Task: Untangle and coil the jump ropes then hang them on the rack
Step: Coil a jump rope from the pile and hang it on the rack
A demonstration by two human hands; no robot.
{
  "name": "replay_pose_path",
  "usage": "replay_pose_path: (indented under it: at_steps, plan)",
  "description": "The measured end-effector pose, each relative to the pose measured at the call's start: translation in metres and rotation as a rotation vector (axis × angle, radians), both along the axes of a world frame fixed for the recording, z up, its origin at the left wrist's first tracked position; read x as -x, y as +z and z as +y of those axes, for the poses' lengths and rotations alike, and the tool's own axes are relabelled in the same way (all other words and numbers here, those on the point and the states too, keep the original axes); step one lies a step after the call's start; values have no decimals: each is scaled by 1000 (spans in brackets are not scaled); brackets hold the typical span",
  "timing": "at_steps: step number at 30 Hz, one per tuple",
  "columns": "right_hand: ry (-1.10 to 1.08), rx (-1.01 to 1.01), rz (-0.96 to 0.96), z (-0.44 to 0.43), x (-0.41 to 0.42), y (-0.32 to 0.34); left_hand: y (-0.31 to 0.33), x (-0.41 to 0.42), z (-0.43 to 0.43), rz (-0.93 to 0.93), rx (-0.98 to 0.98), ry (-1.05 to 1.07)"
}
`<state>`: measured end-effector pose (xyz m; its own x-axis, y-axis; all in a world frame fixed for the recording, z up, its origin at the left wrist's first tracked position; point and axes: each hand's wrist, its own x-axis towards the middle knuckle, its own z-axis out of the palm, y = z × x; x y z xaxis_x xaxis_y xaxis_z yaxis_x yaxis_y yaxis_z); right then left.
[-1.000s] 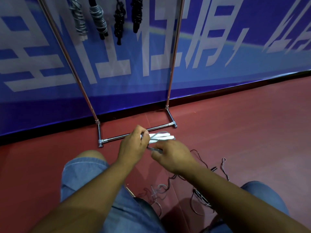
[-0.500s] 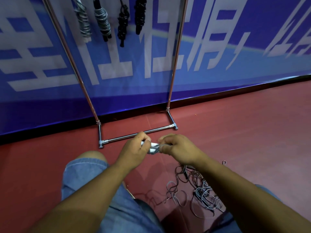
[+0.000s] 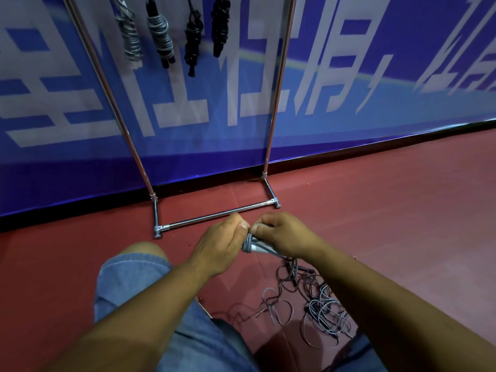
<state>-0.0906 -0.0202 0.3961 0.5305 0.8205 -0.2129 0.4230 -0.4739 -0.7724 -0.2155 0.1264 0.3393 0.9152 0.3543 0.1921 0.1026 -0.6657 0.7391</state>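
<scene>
Head camera view: much of the work is hidden. The jump rope handles (image 3: 255, 247) show only as a short grey stub between the two hands, with the rest covered by the palms. A few turns of grey cord (image 3: 249, 238) are wound round the stub.

The rack (image 3: 214, 216) is cut off at the top edge, so its hanging bar is out of sight. The four coiled ropes (image 3: 161, 36) hang into the frame with their tops missing. The tangle of jump ropes (image 3: 318, 307) on the red floor (image 3: 389, 216) runs partly behind the right forearm, and its single strands are hard to follow.

The left hand (image 3: 220, 244) is curled, and its thumb and forefinger are pinched together at the wound cord. The right hand (image 3: 285, 234) grips the handles. Its thumb presses down on top and its fingers (image 3: 271, 220) are curled round the far side.

The handles are held just in front of the rack's base bar, above the floor and between the knees. Their long axis runs roughly left to right, with the exposed end pointing toward the left hand. Cord trails from under the right hand down into the tangle.

Denim shorts (image 3: 128, 285) cover the left thigh, and a blue banner (image 3: 349, 76) stands behind the rack.
</scene>
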Motion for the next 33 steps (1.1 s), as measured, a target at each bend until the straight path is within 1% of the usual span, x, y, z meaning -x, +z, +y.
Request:
replay_pose_path:
  at_steps: [3,5,7,11,13,15,22,28,30,33]
  plan:
    - [-67,-36,177,-1,-6,3,-1,3,-4,4,-11,-4]
    - [-61,-25,238,-3,-10,5,1,3,-7,0,-13,-12]
    - [-12,16,231,-3,-15,5,1,3,-8,-9,-10,-18]
    - [82,123,142,-1,-23,0,-1,4,-8,-21,-18,-24]
    - [95,134,162,-2,-25,-1,-2,4,-8,-13,-22,-38]
    - [66,115,206,-3,-23,-2,-3,2,-7,5,-18,-50]
    - [-62,20,241,-5,-14,-15,1,-2,-4,108,-21,-63]
    - [-40,69,252,-8,-17,-16,4,0,-8,82,-3,-89]
    - [-24,73,337,-11,-19,-13,2,-1,-10,49,23,-82]
    - [-12,28,599,-14,-24,-14,3,-3,-15,-16,112,-51]
